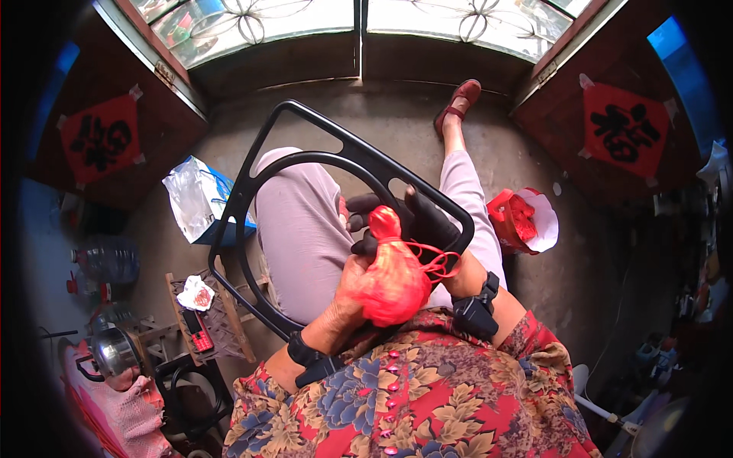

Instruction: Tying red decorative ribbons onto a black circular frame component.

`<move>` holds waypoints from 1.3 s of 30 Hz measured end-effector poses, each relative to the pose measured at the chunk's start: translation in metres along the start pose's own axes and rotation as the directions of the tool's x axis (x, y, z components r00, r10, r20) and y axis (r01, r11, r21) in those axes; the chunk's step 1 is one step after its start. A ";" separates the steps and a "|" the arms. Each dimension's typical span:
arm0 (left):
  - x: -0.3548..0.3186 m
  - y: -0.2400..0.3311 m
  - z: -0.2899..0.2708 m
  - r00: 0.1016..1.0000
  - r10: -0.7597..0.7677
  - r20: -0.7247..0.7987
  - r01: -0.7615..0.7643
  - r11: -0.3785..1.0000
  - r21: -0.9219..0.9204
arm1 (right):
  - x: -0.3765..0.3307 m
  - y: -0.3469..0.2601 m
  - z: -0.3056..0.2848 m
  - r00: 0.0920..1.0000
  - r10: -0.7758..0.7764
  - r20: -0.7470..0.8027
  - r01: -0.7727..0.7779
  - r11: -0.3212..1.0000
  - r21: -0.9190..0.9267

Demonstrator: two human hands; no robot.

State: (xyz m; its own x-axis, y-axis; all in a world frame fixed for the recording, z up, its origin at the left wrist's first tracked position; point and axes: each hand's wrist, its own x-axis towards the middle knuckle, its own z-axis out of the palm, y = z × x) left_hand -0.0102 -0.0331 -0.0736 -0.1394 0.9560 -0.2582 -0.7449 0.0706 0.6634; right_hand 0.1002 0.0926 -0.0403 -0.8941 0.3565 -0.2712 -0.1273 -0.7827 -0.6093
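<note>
A bright red bundle of thin, soft material, narrow at its top, hangs in front of my lap. My left hand is closed on its left side; that hand's fingertips are partly hidden behind it. Loops of red cord trail from the bundle toward my right wrist. My right hand, dark-gloved, lies behind the bundle's top, its thumb raised and its fingers stretched apart to the left. Part of that hand is covered by the bundle. A black frame with a large rounded opening leans across my legs, close to the right hand.
Left of my legs are a white-and-blue bag and a low stool bearing a red phone and crumpled tissue. A steel kettle stands farther left. At right is a red bag. Double doors rise ahead.
</note>
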 end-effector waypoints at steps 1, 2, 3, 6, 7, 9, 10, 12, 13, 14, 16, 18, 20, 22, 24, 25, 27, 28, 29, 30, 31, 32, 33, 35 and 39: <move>-0.004 0.007 0.010 0.999 -0.026 -0.043 0.031 0.993 0.111 | -0.021 0.009 0.004 0.906 -0.416 -0.080 0.315 0.788 -0.529; -0.004 0.008 0.014 0.994 0.036 -0.099 -0.021 0.989 0.149 | -0.022 0.009 0.002 0.907 -0.414 -0.079 0.314 0.788 -0.530; -0.005 0.009 0.015 0.996 -0.004 -0.092 0.020 0.984 0.179 | -0.023 0.006 0.000 0.915 -0.404 -0.014 0.343 0.796 -0.499; -0.005 0.014 0.020 0.994 -0.056 -0.092 0.071 0.983 0.167 | -0.019 -0.021 0.022 0.907 -0.374 0.192 0.420 0.820 -0.388; -0.004 0.014 0.021 0.992 -0.080 -0.093 0.091 0.989 0.121 | -0.019 -0.027 0.028 0.895 -0.365 0.255 0.438 0.829 -0.347; -0.003 0.014 0.015 0.992 -0.079 -0.095 0.092 0.986 0.141 | -0.025 -0.015 0.012 0.967 -0.250 0.038 0.252 0.941 -0.225; -0.002 0.013 0.013 0.992 -0.075 -0.098 0.091 0.982 0.166 | -0.022 -0.011 -0.002 0.968 -0.247 0.040 0.250 0.942 -0.223; 0.000 0.011 0.011 0.993 -0.058 -0.100 0.071 0.989 0.131 | -0.017 -0.003 -0.025 0.971 -0.108 -0.214 0.114 0.993 0.019; 0.001 0.012 0.008 0.995 -0.064 -0.071 0.075 0.984 0.164 | -0.010 0.004 -0.039 0.968 -0.163 -0.192 0.202 0.958 0.205; 0.001 0.013 0.006 0.997 -0.065 -0.049 0.074 0.978 0.196 | -0.017 -0.009 -0.030 0.958 -0.210 -0.197 0.260 0.925 0.276; 0.000 0.017 0.009 0.996 -0.075 -0.044 0.083 0.975 0.207 | -0.019 -0.017 -0.076 0.886 -0.314 -0.342 0.426 0.843 0.329; 0.001 0.021 0.008 0.990 -0.124 -0.061 0.134 0.965 0.224 | -0.050 -0.031 -0.077 0.841 -0.384 -0.381 0.486 0.845 0.222; 0.003 0.021 0.013 0.987 -0.141 -0.071 0.153 0.966 0.211 | -0.071 -0.048 -0.048 0.787 -0.389 -0.479 0.561 0.774 0.292; 0.001 0.021 0.014 0.984 -0.155 -0.089 0.170 0.965 0.199 | -0.089 -0.049 -0.052 0.868 -0.415 -0.272 0.496 0.708 0.502; 0.000 0.020 0.012 0.984 -0.151 -0.096 0.167 0.967 0.194 | -0.107 -0.040 -0.065 0.884 -0.345 -0.316 0.453 0.798 0.398; 0.001 0.021 0.014 0.984 -0.152 -0.094 0.168 0.966 0.195 | -0.111 -0.034 -0.066 0.902 -0.316 -0.295 0.409 0.845 0.345; 0.001 0.023 0.022 0.985 -0.129 -0.118 0.139 0.987 0.084 | -0.118 -0.021 -0.070 0.927 -0.246 -0.282 0.320 0.911 0.259; 0.001 0.022 0.021 0.985 -0.129 -0.116 0.139 0.987 0.085 | -0.117 -0.014 -0.077 0.920 -0.225 -0.320 0.318 0.907 0.276; 0.003 0.021 0.018 0.989 -0.127 -0.082 0.132 0.989 0.062 | -0.115 -0.010 -0.083 0.913 -0.221 -0.343 0.331 0.892 0.309; 0.004 0.019 0.016 0.991 -0.123 -0.048 0.125 0.991 0.038 | -0.114 -0.007 -0.089 0.906 -0.215 -0.365 0.345 0.875 0.341; 0.004 0.019 0.014 0.991 -0.122 -0.051 0.124 0.992 0.038 | -0.111 -0.010 -0.085 0.792 -0.278 -0.543 0.443 0.874 0.198; 0.004 0.018 0.013 0.991 -0.118 -0.055 0.121 0.991 0.054 | -0.108 -0.013 -0.081 0.640 -0.346 -0.686 0.506 0.862 0.037; 0.004 0.018 0.012 0.992 -0.115 -0.058 0.119 0.990 0.069 | -0.114 -0.011 -0.111 0.708 -0.384 -0.592 0.612 0.752 0.244; 0.005 0.021 0.013 0.991 -0.120 -0.053 0.123 0.990 0.067 | -0.124 -0.024 -0.132 0.677 -0.439 -0.590 0.638 0.749 0.175; -0.003 0.021 0.012 0.994 -0.059 -0.096 0.066 0.995 0.076 | -0.128 -0.048 -0.139 0.567 -0.506 -0.650 0.460 0.849 -0.260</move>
State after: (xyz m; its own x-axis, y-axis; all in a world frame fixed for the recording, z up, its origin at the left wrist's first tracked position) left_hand -0.0176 -0.0313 -0.0510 -0.1569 0.9185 -0.3630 -0.7011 0.1553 0.6960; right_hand 0.2808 0.1553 -0.0798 -0.1629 0.9298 -0.3300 -0.4072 -0.3680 -0.8359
